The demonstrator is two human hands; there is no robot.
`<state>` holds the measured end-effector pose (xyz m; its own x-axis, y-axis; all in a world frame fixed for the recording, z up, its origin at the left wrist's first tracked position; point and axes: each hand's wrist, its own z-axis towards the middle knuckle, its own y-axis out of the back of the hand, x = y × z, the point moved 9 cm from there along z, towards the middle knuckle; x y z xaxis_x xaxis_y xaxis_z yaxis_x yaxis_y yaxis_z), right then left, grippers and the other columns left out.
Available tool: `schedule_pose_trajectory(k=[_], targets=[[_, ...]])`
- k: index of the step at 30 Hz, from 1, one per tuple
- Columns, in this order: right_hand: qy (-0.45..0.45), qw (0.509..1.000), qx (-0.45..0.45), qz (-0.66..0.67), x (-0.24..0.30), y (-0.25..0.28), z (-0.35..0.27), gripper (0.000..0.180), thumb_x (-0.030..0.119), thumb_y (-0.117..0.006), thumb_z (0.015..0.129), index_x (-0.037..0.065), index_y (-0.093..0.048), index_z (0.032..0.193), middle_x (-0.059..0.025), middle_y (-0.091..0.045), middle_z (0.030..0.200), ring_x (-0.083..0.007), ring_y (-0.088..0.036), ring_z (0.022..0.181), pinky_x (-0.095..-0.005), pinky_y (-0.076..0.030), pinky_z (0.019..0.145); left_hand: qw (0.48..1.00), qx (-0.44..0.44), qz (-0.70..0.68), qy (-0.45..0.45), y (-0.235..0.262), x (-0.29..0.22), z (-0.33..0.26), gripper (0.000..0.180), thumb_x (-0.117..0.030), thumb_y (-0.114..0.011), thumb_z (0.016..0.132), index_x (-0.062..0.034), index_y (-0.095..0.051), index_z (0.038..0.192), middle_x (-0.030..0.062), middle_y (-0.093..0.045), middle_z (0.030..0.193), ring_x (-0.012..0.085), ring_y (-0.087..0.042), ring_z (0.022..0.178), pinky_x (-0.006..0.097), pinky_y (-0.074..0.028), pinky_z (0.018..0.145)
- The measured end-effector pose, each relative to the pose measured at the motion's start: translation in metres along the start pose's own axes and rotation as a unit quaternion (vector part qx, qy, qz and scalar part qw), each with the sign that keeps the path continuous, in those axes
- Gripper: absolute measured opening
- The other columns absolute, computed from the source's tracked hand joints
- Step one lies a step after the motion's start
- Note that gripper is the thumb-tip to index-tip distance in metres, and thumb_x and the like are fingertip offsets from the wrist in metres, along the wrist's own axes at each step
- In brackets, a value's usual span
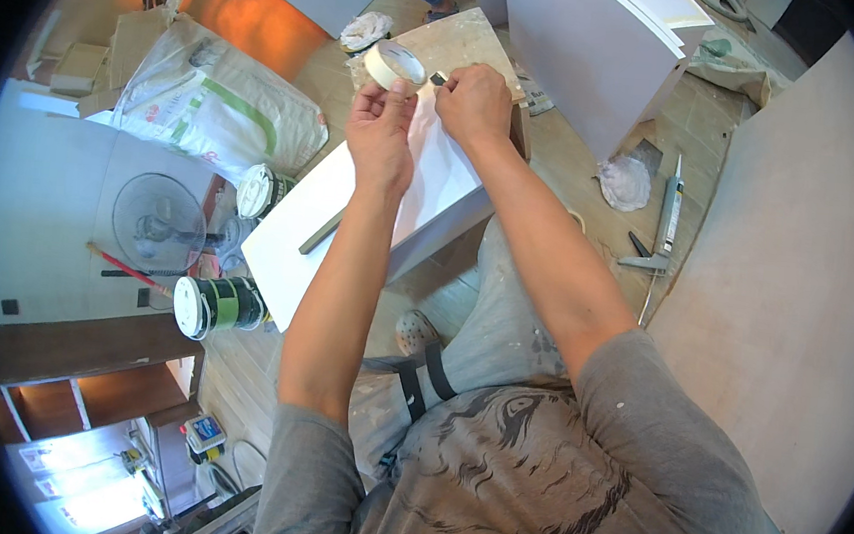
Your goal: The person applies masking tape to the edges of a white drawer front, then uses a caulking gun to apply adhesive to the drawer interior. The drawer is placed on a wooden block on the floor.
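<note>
My left hand point(382, 143) is closed on a roll of cream masking tape point(380, 69), its fingers and thumb gripping the near rim. Just to the right, my right hand point(475, 105) is closed with its fingertips close to the roll. A small dark piece point(439, 79) shows at those fingertips; its kind is too small to make out. Beneath both hands lies a white box-like panel piece point(289, 241), slanting from lower left to upper right. A short grey-brown strip point(319, 236) rests on it beside my left forearm.
Beyond my hands is a worn wooden board point(465, 39). Paint buckets point(228, 307) and a white sack point(229, 111) stand left, near a fan point(158, 224). To the right are a caulking gun point(669, 221), a large white panel point(594, 59) and another person's foot point(441, 12) at the top.
</note>
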<state>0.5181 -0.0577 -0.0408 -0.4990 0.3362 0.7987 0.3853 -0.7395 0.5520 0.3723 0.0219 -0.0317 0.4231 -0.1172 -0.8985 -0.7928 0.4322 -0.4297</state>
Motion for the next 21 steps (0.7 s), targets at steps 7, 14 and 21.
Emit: schedule_pose_trajectory(k=[7,14,21], targets=[[-0.026,0.998,0.011,0.062,-0.016,0.009,-0.005,0.014,0.018,-0.079,0.081,0.005,-0.079,0.088,-0.0189,-0.072,0.105,-0.0372,-0.07,0.099,-0.0451,-0.055,0.09,0.988,-0.047,0.099,-0.113,0.048,-0.086,0.002,0.026,-0.013,-0.07,0.1,-0.0008,-0.059,0.12,0.0076,-0.07,0.115,0.0102,-0.064,0.101,0.025,-0.05,0.093],[-0.012,0.997,-0.017,0.08,-0.039,0.024,0.0,0.019,0.018,-0.072,0.085,0.001,-0.076,0.094,-0.0174,-0.074,0.083,-0.0335,-0.073,0.085,-0.0436,-0.056,0.081,0.863,-0.084,0.462,-0.186,0.148,-0.128,-0.044,0.019,-0.013,-0.061,0.104,0.0022,-0.06,0.116,0.0123,-0.073,0.122,0.0187,-0.067,0.11,0.032,-0.049,0.096],[-0.25,0.848,0.091,0.459,-0.095,-0.043,0.033,0.018,0.02,-0.071,0.087,0.003,-0.073,0.088,-0.0144,-0.075,0.094,-0.0269,-0.071,0.078,-0.0418,-0.055,0.075,0.788,-0.104,0.588,-0.152,0.165,-0.113,-0.072,0.015,-0.01,-0.055,0.104,0.0018,-0.057,0.114,0.0152,-0.075,0.119,0.0285,-0.069,0.111,0.038,-0.048,0.1]])
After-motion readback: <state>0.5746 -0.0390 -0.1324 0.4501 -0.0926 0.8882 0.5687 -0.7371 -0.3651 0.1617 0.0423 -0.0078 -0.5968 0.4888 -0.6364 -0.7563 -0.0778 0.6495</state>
